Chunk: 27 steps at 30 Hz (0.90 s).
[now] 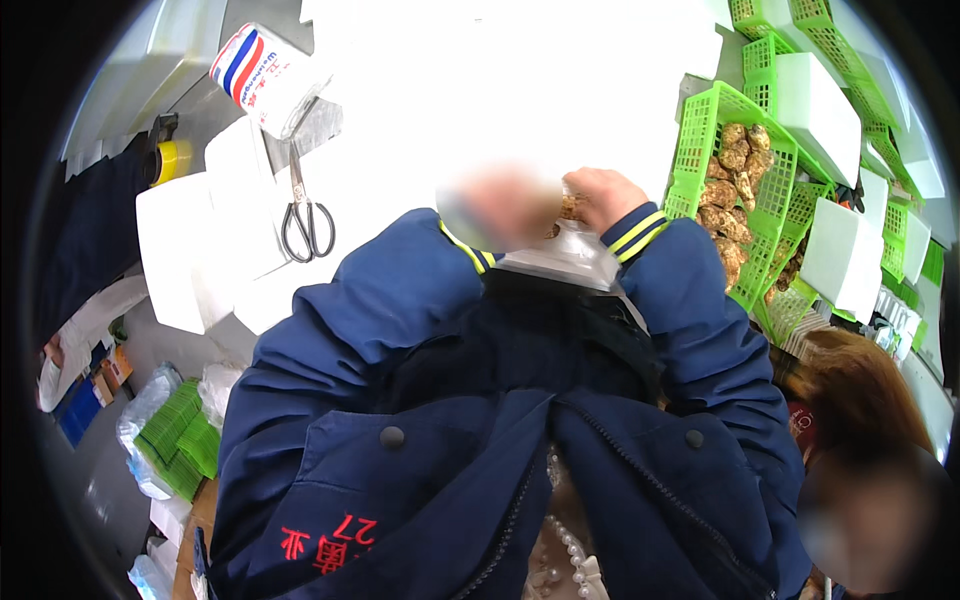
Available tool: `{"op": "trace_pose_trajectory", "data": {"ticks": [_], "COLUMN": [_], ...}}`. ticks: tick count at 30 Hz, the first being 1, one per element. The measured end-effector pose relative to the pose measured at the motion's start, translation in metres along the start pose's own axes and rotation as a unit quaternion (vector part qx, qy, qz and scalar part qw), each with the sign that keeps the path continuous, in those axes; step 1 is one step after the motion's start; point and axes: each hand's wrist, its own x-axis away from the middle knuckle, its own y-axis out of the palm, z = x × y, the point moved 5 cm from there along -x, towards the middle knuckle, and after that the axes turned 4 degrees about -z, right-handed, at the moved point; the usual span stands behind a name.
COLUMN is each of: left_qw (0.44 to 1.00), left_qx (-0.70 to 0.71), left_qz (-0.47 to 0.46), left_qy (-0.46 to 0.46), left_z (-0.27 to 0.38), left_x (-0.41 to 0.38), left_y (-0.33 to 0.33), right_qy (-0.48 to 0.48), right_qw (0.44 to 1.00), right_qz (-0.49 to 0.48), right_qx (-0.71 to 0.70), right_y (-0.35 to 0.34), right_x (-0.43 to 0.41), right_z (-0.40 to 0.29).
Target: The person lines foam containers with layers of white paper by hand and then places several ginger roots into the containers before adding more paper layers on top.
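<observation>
My right hand [609, 199] is curled at the near edge of the white tabletop [495, 90], its fingers on a brown mushroom [571, 206]. Close beside it is my left hand [506, 206], heavily blurred, so its fingers and whatever they touch cannot be made out. Below both hands, against my body, lies a clear plastic sheet or bag [581, 251] over a pale edge. A pair of scissors [307, 217] with black handles rests to the left, blades pointing away from me.
Brown mushrooms [724, 202] fill part of a green plastic basket [772, 225] at right. More baskets and white foam boxes [817, 112] stand beyond. At left are white foam blocks [184, 255], a wrapped tissue pack [266, 79] and a yellow tape roll [172, 161]. Another person [862, 390] is close at my right.
</observation>
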Motion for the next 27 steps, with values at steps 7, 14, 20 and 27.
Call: {"op": "trace_pose_trajectory", "data": {"ticks": [7,14,20,27], "left_qw": [0.939,0.941,0.940,0.958], "left_qx": [-0.212,-0.262,-0.223,-0.213], "left_qz": [-0.251,-0.198,-0.239,-0.189], "left_qy": [-0.102,-0.079,-0.101,-0.031], "left_z": [-0.034,-0.034,-0.032,-0.022], "left_x": [-0.037,-0.034,-0.022,-0.002], "left_y": [0.019,0.033,0.038,0.040], "right_qy": [0.120,0.102,0.108,0.078], "right_qw": [0.968,0.952,0.946,0.943], "right_qz": [-0.053,-0.182,-0.196,-0.196], "right_qx": [0.215,0.224,0.236,0.258], "right_y": [0.008,0.014,0.015,0.013], "right_x": [-0.037,-0.044,-0.028,-0.002], "right_z": [0.024,0.028,0.020,-0.002]}}
